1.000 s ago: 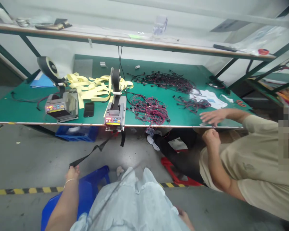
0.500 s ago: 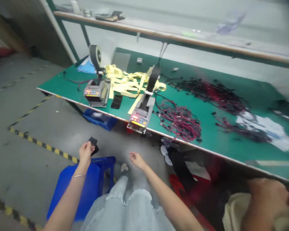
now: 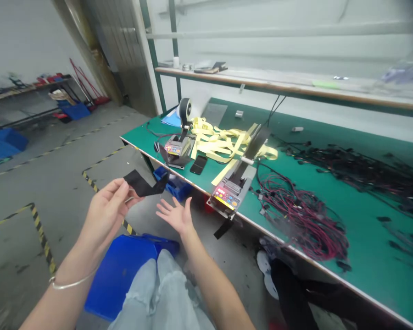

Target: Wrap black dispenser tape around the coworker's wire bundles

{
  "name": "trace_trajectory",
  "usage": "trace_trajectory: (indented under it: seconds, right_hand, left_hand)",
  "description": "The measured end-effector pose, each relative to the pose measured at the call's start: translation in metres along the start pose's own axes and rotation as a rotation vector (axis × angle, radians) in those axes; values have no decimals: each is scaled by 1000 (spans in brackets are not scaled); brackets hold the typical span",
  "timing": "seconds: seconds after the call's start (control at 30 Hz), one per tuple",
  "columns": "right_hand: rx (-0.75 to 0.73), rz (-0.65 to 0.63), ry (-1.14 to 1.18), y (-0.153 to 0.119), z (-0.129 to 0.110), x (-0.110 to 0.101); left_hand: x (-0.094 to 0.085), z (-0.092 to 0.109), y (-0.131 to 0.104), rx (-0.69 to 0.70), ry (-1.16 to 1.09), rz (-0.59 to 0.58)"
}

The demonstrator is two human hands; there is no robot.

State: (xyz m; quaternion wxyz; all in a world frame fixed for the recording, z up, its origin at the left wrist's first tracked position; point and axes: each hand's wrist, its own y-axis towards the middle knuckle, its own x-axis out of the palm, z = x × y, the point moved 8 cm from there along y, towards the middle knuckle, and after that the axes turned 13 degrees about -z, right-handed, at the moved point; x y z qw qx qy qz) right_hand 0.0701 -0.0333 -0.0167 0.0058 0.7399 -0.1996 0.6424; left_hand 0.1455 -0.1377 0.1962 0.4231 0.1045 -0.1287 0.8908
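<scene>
Between its thumb and fingers, my left hand (image 3: 112, 206) pinches a black strip (image 3: 142, 184), which juts out to the right. Beside it my right hand (image 3: 175, 215) is spread, palm up, holding nothing, just under the strip's free end. Two tape dispensers stand at the table's front edge: the nearer one (image 3: 232, 185) has a black piece hanging below its front, and the farther one (image 3: 178, 149) sits to the left. Yellow strips (image 3: 216, 142) lie in a tangle between them, next to a black phone (image 3: 198, 165).
Red and black cables (image 3: 306, 215) are piled on the green table (image 3: 368, 252). A shelf (image 3: 278, 87) runs above it. Below are a blue stool (image 3: 122, 275) and a blue bin (image 3: 179, 188). Another person's legs (image 3: 289, 288) show at the lower right.
The view has swung left, bringing in the far benches. My left hand has risen with the black strip, now more unfolded. My right hand has opened and come nearer the strip.
</scene>
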Motion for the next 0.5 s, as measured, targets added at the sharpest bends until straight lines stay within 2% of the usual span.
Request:
trace_trajectory:
  seconds: [0.07,0.13,0.23,0.3,0.37,0.43,0.5]
  right_hand:
    - [-4,-92,10,12,-9,42]
    - [-74,-171,17,14,-24,79]
    - [-257,-186,28,-12,-54,110]
    - [-277,-128,-24,-44,-63,113]
    - [-212,-64,-116,-82,-62,108]
    - [-192,-17,-204,-120,-63,102]
    - [-235,4,-268,-151,-69,98]
  left_hand:
    - [1,4,-10,11,-12,-3]
    - [0,6,-21,18,-17,4]
    - [-7,6,-37,14,-48,55]
    - [-9,3,-45,-10,-117,100]
    - [-8,0,-50,-34,-208,121]
    - [-1,-3,-51,-52,-284,95]
    - [11,-4,-51,-65,-310,26]
